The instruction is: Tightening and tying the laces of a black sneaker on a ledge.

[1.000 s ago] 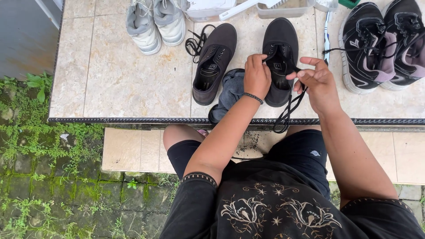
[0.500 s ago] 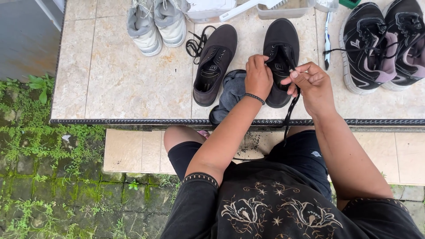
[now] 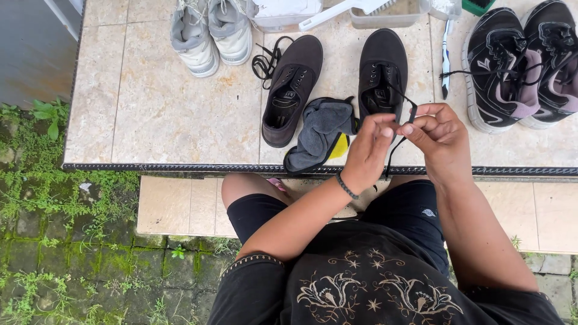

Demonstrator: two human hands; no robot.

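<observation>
Two dark canvas shoes stand on the tiled ledge [image 3: 150, 114]: the left shoe [image 3: 289, 87] and the right shoe [image 3: 382, 69]. A black lace [image 3: 402, 99] runs from the right shoe's eyelets toward me. My left hand [image 3: 367, 150] and my right hand [image 3: 436, 135] meet just in front of that shoe, both pinching the lace between thumb and fingers. A loose end of the lace hangs down below my hands. A grey cloth [image 3: 322, 129] with a yellow piece under it lies left of my left hand.
A pair of pale grey sneakers [image 3: 211, 33] stands at the back left, a black-and-pink pair [image 3: 521, 60] at the right. A loose black lace [image 3: 265, 60], a white brush [image 3: 343, 9] and a toothbrush [image 3: 445, 57] lie nearby. Mossy pavement [image 3: 60, 253] lies below.
Both hands have pulled back from the right shoe toward me and come together, drawing the lace out with them.
</observation>
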